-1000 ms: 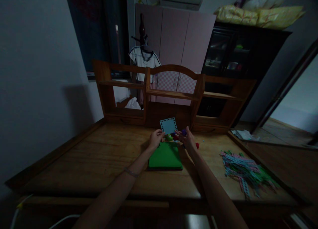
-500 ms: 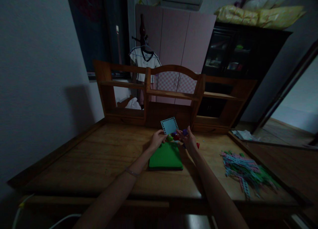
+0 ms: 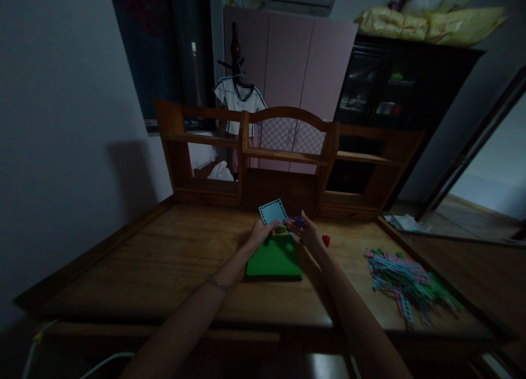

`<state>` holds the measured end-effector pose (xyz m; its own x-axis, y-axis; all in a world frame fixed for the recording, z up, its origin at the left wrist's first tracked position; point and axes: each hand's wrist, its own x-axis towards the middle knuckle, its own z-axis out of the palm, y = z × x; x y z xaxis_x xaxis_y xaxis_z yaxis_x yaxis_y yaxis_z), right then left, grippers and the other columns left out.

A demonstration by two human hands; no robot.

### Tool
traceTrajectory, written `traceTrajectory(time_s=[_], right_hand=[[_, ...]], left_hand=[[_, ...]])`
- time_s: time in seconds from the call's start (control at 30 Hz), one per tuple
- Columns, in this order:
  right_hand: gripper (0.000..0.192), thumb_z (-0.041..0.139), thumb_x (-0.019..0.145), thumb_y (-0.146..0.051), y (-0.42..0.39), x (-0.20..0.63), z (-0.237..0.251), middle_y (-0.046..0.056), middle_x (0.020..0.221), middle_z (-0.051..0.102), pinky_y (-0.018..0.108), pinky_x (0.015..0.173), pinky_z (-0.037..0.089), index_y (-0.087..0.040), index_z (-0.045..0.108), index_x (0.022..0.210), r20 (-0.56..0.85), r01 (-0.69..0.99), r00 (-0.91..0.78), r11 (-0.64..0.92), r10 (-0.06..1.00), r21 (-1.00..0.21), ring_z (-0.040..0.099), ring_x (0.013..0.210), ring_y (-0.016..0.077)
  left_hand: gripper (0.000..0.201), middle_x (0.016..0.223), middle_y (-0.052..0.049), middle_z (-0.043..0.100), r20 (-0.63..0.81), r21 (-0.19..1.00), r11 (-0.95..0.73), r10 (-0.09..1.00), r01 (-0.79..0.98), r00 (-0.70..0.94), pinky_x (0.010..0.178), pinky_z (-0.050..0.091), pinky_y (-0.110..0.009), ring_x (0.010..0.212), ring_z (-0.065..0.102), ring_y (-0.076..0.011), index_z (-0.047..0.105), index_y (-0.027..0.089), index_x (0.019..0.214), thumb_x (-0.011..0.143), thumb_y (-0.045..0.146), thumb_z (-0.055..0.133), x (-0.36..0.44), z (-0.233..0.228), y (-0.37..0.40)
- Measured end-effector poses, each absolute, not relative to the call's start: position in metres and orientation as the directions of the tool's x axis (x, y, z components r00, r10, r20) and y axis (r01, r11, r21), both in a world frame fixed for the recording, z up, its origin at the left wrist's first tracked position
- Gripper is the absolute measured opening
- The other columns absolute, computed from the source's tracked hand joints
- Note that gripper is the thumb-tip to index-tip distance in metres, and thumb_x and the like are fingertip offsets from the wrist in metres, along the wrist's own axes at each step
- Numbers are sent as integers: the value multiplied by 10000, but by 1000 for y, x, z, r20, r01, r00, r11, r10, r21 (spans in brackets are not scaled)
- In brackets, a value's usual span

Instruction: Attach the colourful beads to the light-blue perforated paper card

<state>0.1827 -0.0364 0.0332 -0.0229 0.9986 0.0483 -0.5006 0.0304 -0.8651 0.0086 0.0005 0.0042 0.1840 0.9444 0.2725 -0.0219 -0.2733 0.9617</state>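
Pinching a tilted pale-blue perforated card (image 3: 272,212), top edge leaning left: left hand (image 3: 258,234); right hand (image 3: 308,235) gripping a purple piece (image 3: 299,222).

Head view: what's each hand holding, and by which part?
Left hand pinches the pale blue perforated panel by its lower edge. Right hand holds a small purple piece at its fingertips.

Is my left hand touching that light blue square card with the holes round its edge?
Touching. The head view shows the left hand pinching the light blue card's lower corner.

Single head-worn view, looking forward and down across the desk (image 3: 164,258); dim, so distances seem uncertain.
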Motion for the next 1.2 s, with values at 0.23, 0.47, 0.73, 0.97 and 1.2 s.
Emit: traceTrajectory(time_s=[0.23,0.47,0.73,0.97,1.2], right_hand=[[327,603,726,-521,-47,185,33,-48,553,574,193,382,386,-205,566,802,205,-210,73,216,976,-954,484,405,85],[372,721,630,-413,-49,186,33,15,784,671,223,559,478,-182,614,901,202,-153,92,214,975,-965,617,632,134],[379,742,613,-375,-51,184,32,37,916,666,345,808,494,-203,603,921,235,-156,-37,226,971,-962,645,833,196],[389,751,595,-375,-51,181,32,47,907,664,345,806,494,-196,611,910,229,-122,-59,221,972,-968,634,838,201],[397,744,602,-367,-51,180,31,51,903,652,339,786,489,-184,608,927,258,-63,-67,254,964,-965,625,807,184]], left_hand=[[399,638,-101,670,254,967,-244,949,-77,184,435,400,-217,391,504,-99,619,70,743,732,467,581,9,10,-6],[425,825,-128,694,255,962,-231,950,-144,178,477,452,-225,439,545,-100,624,72,873,718,467,606,12,20,-14],[452,874,-105,692,284,950,-247,937,-191,203,482,473,-238,450,564,-103,629,98,921,693,488,629,12,17,-11],[404,657,-56,665,323,944,-302,929,-133,182,474,442,-229,424,533,-104,627,96,824,707,482,613,11,19,-13],[366,477,12,544,373,928,-371,919,-40,125,462,376,-213,409,472,-91,591,119,658,686,483,627,11,17,-12]])
